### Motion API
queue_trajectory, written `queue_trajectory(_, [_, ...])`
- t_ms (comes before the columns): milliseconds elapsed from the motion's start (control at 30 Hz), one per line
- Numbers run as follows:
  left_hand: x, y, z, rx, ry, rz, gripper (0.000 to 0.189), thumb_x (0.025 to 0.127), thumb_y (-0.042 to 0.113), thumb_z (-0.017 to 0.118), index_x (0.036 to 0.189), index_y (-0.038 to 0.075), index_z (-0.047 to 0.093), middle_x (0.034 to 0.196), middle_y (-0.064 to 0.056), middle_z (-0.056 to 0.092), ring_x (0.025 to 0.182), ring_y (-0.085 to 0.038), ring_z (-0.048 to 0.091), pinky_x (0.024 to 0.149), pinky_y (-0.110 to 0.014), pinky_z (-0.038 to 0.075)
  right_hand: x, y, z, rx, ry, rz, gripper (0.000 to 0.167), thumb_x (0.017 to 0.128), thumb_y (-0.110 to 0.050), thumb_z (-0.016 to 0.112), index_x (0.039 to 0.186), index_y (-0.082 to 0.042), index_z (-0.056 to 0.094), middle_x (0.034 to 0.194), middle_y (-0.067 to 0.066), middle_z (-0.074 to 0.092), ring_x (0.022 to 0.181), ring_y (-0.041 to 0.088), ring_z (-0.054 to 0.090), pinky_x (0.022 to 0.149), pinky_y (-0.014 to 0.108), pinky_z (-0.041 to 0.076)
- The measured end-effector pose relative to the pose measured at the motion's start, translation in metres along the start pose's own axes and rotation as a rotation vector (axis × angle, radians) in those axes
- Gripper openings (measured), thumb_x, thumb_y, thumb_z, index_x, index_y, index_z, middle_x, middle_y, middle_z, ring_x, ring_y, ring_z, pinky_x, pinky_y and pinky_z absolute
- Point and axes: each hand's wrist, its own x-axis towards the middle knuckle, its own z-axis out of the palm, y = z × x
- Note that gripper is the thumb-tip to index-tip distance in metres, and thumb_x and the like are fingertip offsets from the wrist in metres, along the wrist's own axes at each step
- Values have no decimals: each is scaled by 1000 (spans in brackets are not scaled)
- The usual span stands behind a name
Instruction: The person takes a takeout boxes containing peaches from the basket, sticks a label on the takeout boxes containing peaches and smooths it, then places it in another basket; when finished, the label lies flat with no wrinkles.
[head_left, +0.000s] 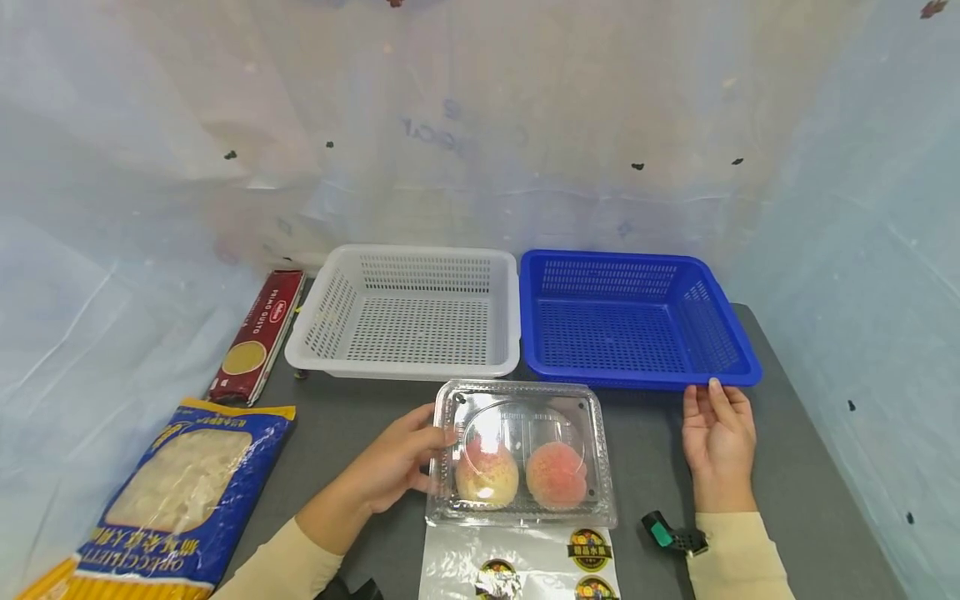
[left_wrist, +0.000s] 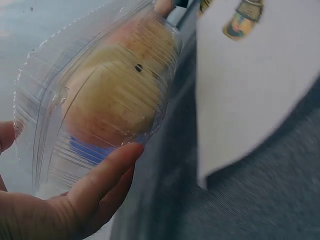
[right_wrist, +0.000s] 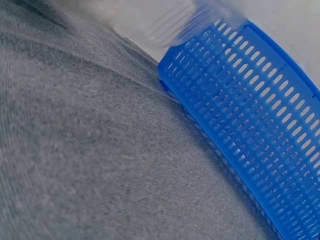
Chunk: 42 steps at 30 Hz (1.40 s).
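Observation:
My left hand [head_left: 397,458] grips the left side of a clear plastic clamshell box [head_left: 522,425]. Two peaches, one yellowish-pink [head_left: 487,479] and one pinker [head_left: 557,477], lie inside it. The left wrist view shows the fingers [left_wrist: 107,172] against the ridged wall of the box. At the front rim of a blue plastic basket [head_left: 607,329], near its right corner, my right hand [head_left: 722,446] holds the edge with its fingertips. That hand is out of sight in the right wrist view, where the slotted basket wall [right_wrist: 250,105] appears.
A white slotted basket [head_left: 420,329] stands left of the blue one. Further left lie a red pasta packet [head_left: 258,337] and a blue-and-yellow pasta bag [head_left: 172,483]. A pale sheet with round stickers [head_left: 457,562] lies before the box on the grey table [head_left: 810,500]. Plastic sheeting surrounds the table.

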Motion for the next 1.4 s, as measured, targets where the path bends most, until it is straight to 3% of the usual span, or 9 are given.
queue_trajectory(200, [7,-12,-11,-25,5,-29,66,106,17,66,163,1,37,125,-19,58,98,-25,67,73,-50,65,2,0,-1,-24,-6,-10,17,103,16,62,108,3,54,97,19,63,81,30,69,74,38,64])
queue_trajectory(367, [10,-14,-15,-46,7,-34,71,109,25,67,167,4,31,135,-22,56,111,-31,67,82,-57,63,1,0,-1,-17,2,-10,17,103,17,62,107,3,54,97,20,63,80,31,69,74,39,64])
queue_trajectory(500, [11,-14,-15,8,57,-12,72,110,32,69,167,7,32,145,-25,46,118,-35,64,81,-56,64,1,1,0,-16,1,-10,17,102,17,62,107,3,54,96,20,63,80,32,69,74,39,64])
queue_trajectory(667, [12,-13,-13,58,145,-4,73,108,36,72,166,8,39,147,-25,48,119,-36,65,77,-53,65,1,2,1,-24,-20,-16,17,102,17,63,108,3,53,97,20,63,82,31,68,75,39,64])
queue_trajectory(800, [11,-14,-14,78,162,-14,75,107,40,72,166,8,38,150,-25,48,125,-38,62,81,-53,64,2,2,1,-29,-28,-11,17,103,16,63,108,3,53,96,20,64,82,31,69,76,38,64])
queue_trajectory(933, [4,-17,-18,89,139,-21,75,109,42,68,166,4,37,154,-25,49,132,-42,58,87,-54,62,3,2,0,-31,-19,-6,17,103,16,62,108,3,53,96,20,64,81,30,69,75,38,64])
queue_trajectory(1100, [-15,-22,-25,61,91,-34,73,113,41,61,165,-4,37,157,-26,48,138,-44,53,91,-58,60,3,4,0,-35,-7,-12,14,104,16,60,107,3,53,95,21,63,80,31,68,73,39,64])
queue_trajectory(1267, [-35,-32,-27,9,69,-76,69,114,38,58,163,-7,39,158,-24,48,138,-40,50,90,-61,60,3,3,0,-28,-5,-9,16,103,16,62,108,4,54,95,21,63,80,31,68,73,39,64])
queue_trajectory(1400, [-47,-42,-24,40,46,-98,69,113,34,62,160,-11,40,152,-22,55,134,-36,54,88,-57,61,1,1,0,-18,7,0,17,102,16,63,108,3,54,95,21,63,80,32,68,74,40,64])
